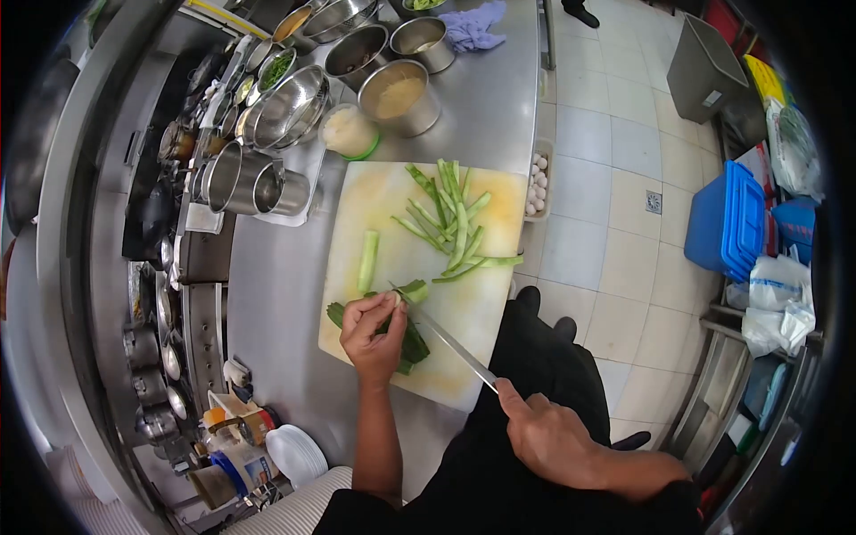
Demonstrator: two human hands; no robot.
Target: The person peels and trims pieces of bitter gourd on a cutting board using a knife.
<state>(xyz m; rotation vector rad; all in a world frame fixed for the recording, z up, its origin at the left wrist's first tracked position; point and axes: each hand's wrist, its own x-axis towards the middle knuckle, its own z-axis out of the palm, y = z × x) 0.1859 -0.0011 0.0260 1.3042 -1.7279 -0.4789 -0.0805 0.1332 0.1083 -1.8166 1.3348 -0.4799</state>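
Steel counter (pixel 276 321) to the left, tiled floor (pixel 580 232) to the right; dark lens edges swallow the corners of my head view. On the counter lies a cutting board (pixel 468 308), its near edge partly covered by the person's dark clothing. Right hand (pixel 548 432): closed around a knife (pixel 456 348); I see the blade, but the fist hides nearly all of the handle. The blade runs up across the board to the left hand's fingertips, where I lose the exact tip. Left hand (pixel 370 332): fingers curled, tips drawn together just beside a green vegetable piece (pixel 415 291) on the board; the fingers mask any contact, so I cannot tell whether they grip it. Dark green pieces (pixel 413 346) lie partly under that hand, their number unclear to me. Beyond it, one pale green length (pixel 368 260) lies alone, and a heap of green strips (pixel 455 218) overlaps too much for me to count. Past the board stands a steel pot (pixel 399 98) with pale contents I cannot identify. At the top edge, another person's dark shoe (pixel 582 13) shows, cut off by the frame.
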